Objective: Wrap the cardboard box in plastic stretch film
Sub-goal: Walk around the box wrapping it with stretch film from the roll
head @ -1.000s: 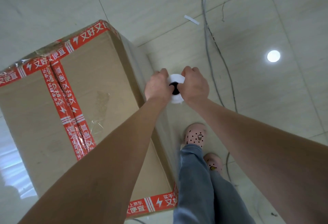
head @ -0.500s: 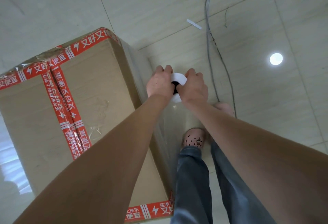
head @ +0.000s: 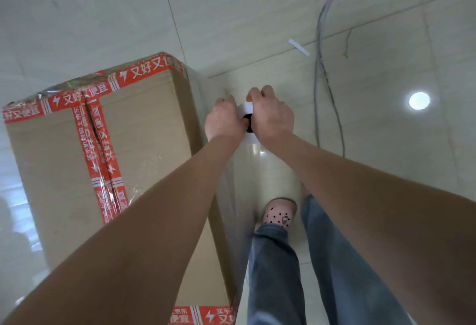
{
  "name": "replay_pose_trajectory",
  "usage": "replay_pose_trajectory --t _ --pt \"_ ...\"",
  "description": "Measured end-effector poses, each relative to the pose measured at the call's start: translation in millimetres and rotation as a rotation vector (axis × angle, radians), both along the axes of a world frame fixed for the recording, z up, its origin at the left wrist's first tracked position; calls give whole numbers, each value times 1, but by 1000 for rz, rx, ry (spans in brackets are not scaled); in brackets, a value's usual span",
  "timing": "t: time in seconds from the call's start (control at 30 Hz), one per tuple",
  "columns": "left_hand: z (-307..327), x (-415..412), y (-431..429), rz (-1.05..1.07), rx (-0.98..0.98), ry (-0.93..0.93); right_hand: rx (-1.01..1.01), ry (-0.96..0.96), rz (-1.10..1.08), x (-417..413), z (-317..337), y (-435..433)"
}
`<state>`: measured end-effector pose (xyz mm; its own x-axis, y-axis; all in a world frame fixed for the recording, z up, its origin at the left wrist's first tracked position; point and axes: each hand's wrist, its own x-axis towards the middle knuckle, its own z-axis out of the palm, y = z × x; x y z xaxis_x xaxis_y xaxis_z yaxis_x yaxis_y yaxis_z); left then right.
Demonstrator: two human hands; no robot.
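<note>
Box: I see the cardboard box [head: 144, 160] filling the left half of the frame, standing tall on the floor, its top sealed with red printed tape [head: 100, 149].
Roll: the roll of stretch film [head: 247, 108] sits just right of the box's upper right corner, held upright; only its white end and dark core show between the hands.
Left hand: my left hand [head: 225, 118] is wrapped around the roll on the side nearest the box.
Right hand: my right hand [head: 273, 116] is wrapped around the roll on its far side, fingers curled over the top.
Film: a clear sheet [head: 257, 170] hangs below the roll along the box's right side, with wrinkled film already lying on that face.
Step in hand, my reading: I am carrying the film along the right side towards the far corner.
Doing it well: I would keep the roll upright and close to the cardboard, pull steadily so the sheet stays taut, and overlap the layer beneath.
Risk: a grey cable [head: 319, 72] trails on the floor in the upper right, near my path; my feet could catch it.
Floor: pale glossy tiles [head: 77, 15] with a lamp reflection [head: 419, 100] at right and a white scrap [head: 298, 47].
</note>
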<state>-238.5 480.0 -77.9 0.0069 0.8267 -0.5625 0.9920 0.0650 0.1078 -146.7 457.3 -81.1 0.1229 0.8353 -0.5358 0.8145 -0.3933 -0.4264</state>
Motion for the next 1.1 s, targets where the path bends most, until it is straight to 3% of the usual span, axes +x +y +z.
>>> replay_pose_trajectory --t 0.1,0.2,0.37,0.5,0.57,0.63,0.73,0.87,1.1 --pt "0 -5 9 35 6 27 -55 47 -204 -9 -6 -6" --pt "-2 1 16 -58 5 8 -193 183 -462 -6 -11 -9" --pt "-6 12 29 -262 -20 -58 -60 91 -262 2 -13 12" --pt "-5 13 41 -185 13 -26 39 66 -73 8 -12 31" --pt "-7 12 43 -64 24 -31 43 64 -109 7 -13 33" --pt "-10 12 44 48 26 -36 -36 98 -281 8 -15 31" --pt "-12 18 48 61 14 -43 -192 200 -500 16 -18 31" --pt "-13 29 66 -90 -23 -75 -157 241 -478 22 -19 45" --pt "-11 21 96 -30 -5 -39 -59 130 -185 26 -14 84"
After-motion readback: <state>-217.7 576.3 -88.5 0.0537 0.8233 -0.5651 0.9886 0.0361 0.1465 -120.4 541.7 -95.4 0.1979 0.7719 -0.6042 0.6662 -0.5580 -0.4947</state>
